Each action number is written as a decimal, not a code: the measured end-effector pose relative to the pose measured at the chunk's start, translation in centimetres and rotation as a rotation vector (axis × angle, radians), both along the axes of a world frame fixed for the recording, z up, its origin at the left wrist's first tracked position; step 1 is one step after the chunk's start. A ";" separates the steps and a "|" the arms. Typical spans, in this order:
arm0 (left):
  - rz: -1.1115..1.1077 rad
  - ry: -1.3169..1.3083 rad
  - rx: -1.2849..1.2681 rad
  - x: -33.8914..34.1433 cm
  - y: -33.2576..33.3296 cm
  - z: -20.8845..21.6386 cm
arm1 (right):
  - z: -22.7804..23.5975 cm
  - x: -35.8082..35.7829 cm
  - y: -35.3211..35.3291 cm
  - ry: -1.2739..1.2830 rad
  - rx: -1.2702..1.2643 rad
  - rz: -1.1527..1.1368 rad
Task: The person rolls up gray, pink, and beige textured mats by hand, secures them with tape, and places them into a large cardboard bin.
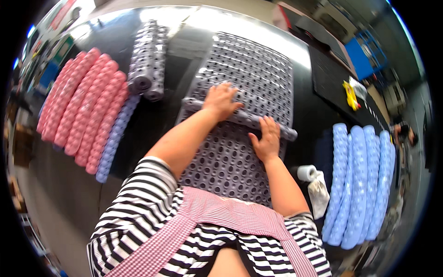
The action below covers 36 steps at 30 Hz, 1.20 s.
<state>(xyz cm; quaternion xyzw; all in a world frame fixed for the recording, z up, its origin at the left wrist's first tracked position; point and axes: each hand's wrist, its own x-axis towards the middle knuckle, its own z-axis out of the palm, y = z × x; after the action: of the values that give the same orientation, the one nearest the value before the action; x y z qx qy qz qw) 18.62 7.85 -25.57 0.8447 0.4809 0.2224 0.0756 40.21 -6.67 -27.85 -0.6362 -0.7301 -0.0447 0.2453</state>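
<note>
A grey, translucent bath mat (258,69) full of round holes lies lengthwise on the table in front of me. Across its middle runs a thin rolled part (251,121), slightly slanted. My left hand (221,100) rests over the left half of this roll, fingers stretched forward and thumb out to the side. On the right half lies my right hand (267,141), its fingers extended onto the roll and its thumb apart. Neither hand is closed around anything. More holed grey mat (230,159) extends from the roll toward my body, partly hidden by my arms and apron.
Pink rolled mats (85,106) and a blue roll (116,141) lie at left; two grey rolls (144,69) lie behind. Blue rolls (357,184), a white tape roll (306,173) and a whitish crumpled item (318,194) are at right. A yellow tool (350,96) lies farther back.
</note>
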 end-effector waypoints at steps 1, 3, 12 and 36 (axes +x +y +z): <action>-0.095 -0.190 0.003 -0.3 -0.4 0.0 | 0.1 0.5 0.4 -0.009 -0.012 0.007; -0.145 -0.072 -0.008 -1.1 -2.0 0.0 | 0.2 0.9 1.9 0.011 -0.027 0.007; -0.210 0.228 -0.017 -0.6 1.2 1.7 | 3.2 2.5 8.1 -0.067 -0.315 -0.095; -0.605 0.080 -0.144 -7.1 -10.3 1.9 | 5.5 -2.1 -7.9 0.208 -0.285 0.102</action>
<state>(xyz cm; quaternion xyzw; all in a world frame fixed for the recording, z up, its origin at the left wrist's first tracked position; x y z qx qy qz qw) 11.48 -2.42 -23.63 0.9500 0.2250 0.1217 0.1790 38.13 -14.56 -22.35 -0.6279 -0.7311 0.1378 0.2287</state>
